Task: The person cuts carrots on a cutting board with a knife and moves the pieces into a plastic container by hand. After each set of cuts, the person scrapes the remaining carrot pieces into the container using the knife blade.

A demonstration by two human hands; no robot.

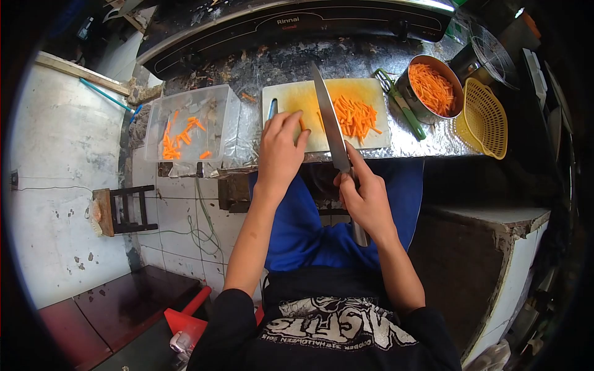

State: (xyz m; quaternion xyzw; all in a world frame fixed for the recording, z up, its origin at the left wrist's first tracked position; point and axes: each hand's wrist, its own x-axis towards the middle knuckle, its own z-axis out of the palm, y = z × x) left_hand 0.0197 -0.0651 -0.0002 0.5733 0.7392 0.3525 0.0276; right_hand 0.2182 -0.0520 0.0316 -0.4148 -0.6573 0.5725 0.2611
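In the head view my right hand (366, 195) is wrapped around the handle of a large kitchen knife (329, 114). Its long blade points away from me over a white cutting board (281, 117) stained orange. My left hand (281, 148) rests on the board's left part, fingers bent around a small carrot piece (302, 124) that shows between thumb and fingers. Right of the blade lies a pile of carrot sticks (356, 116). Left of the board stands a clear plastic container (216, 133) with several carrot pieces inside.
A metal pot (458, 99) of carrot sticks stands on the foil-covered counter (427, 146), a green-handled peeler (408, 114) beside it. Further right is a yellow plastic basket (479, 117). A Rinnai stove (291, 28) runs along the back. A small stool (117, 210) stands at lower left.
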